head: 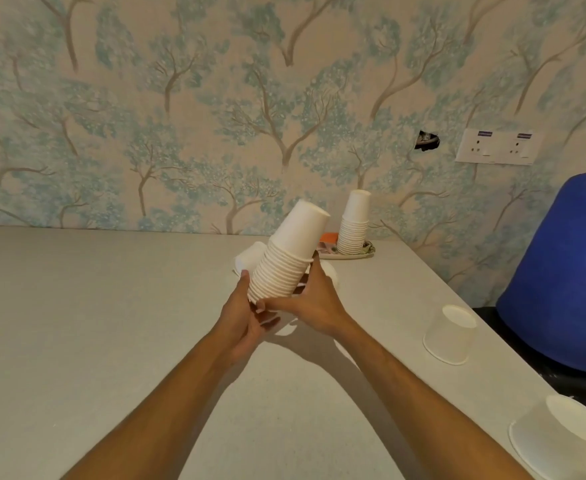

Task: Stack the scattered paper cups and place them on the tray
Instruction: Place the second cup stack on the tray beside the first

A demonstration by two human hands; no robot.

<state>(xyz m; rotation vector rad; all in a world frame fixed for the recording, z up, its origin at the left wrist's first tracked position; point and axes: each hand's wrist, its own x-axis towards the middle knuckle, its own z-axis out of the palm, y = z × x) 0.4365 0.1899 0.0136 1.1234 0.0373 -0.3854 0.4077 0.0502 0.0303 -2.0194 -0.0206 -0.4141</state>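
No brand or writing can be read anywhere; the cups are plain white, and the small blue labels on the wall socket plate (498, 147) are too blurred to make out.

The left hand (241, 318) is wrapped around the lower end of a stack of paper cups (286, 258), thumb up along its left side and fingers curled beneath. The right hand (314, 303) closes on the same stack from the right, thumb across the bottom rims and a finger reaching up the side. The stack is held above the tabletop (94, 323), bottoms up and leaning to the right (its top cup stands well clear of the nested rims).

Behind the hands, a single cup (248, 259) lies on its side. Farther back and right, a second stack (354, 225) stands upside down on the tray (348, 255), near the wall. An overturned cup (451, 334) sits alone by the right edge of the tabletop, and another overturned cup (561, 434) lies at the near right corner.

The tabletop is pale grey. The wallpaper (180, 116) shows blue-green trees on beige, with a dark hole (426, 140) left of the socket plate. A blue chair back (565, 271) rises at the right
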